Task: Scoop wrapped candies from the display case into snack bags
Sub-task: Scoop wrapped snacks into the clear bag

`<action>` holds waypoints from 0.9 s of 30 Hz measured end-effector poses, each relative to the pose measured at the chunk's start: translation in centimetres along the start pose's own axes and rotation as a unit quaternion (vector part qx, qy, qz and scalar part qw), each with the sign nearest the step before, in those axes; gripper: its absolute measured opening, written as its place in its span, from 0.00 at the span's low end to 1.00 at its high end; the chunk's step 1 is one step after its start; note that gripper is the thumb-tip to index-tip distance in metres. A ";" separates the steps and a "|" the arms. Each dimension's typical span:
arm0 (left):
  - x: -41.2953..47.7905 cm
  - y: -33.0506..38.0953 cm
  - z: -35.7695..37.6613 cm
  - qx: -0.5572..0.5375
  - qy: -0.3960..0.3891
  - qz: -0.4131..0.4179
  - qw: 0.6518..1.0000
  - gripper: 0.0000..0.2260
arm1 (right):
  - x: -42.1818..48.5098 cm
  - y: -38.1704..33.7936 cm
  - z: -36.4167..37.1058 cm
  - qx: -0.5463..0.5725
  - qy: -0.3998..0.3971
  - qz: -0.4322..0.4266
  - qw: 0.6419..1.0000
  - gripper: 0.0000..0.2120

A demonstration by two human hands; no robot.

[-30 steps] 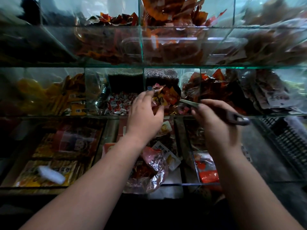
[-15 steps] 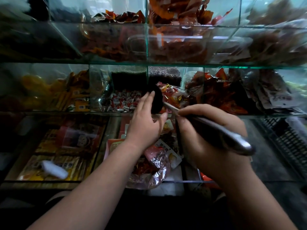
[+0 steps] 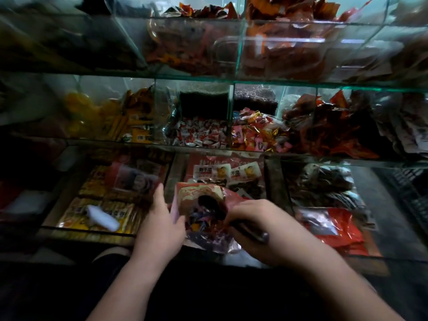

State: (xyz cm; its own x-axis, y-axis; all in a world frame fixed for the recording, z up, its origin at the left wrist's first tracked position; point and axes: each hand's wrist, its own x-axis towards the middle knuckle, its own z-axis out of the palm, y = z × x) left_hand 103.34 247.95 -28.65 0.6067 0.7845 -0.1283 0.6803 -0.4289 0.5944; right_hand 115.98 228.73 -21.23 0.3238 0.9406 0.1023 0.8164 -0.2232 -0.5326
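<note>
Left hand [image 3: 161,225] grips the snack bag [image 3: 196,196] by its rim at the bottom shelf's front edge in the display case [image 3: 324,88], right hand [image 3: 257,225] clamped on the scoop [image 3: 212,206] tipped into its mouth, where a sagging rim or hasty tilt could spill candies [image 3: 199,224].

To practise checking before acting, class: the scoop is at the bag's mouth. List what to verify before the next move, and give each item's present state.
1. Left hand holds the snack bag at its left edge, mouth open: ok.
2. Right hand grips the scoop by its handle: ok.
3. Scoop head sits inside the bag's mouth: ok.
4. Scoop fully emptied: cannot tell, the head is dark and blurred.
5. Wrapped candies lie inside the bag: ok.
6. Room left in the bag: cannot tell.
</note>
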 end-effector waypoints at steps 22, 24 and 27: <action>-1.5 -1.0 0.6 -0.075 -0.017 0.030 0.997 0.38 | 1.9 4.9 9.6 0.598 0.303 0.405 0.622 0.05; -1.3 -1.2 0.5 -0.099 -0.008 0.031 0.995 0.37 | 1.0 5.2 8.9 0.629 0.309 0.391 0.596 0.04; -1.2 -1.2 0.2 -0.076 0.007 0.022 0.997 0.35 | -0.1 5.4 7.9 0.646 0.326 0.377 0.578 0.05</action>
State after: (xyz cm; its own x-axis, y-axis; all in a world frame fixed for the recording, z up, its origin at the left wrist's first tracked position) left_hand 101.87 247.40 -29.38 0.6279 0.7733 -0.0880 0.5820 -0.3915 0.7127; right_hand 116.58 229.44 -30.77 0.8102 0.3103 -0.4974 -0.5765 0.2682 -0.7718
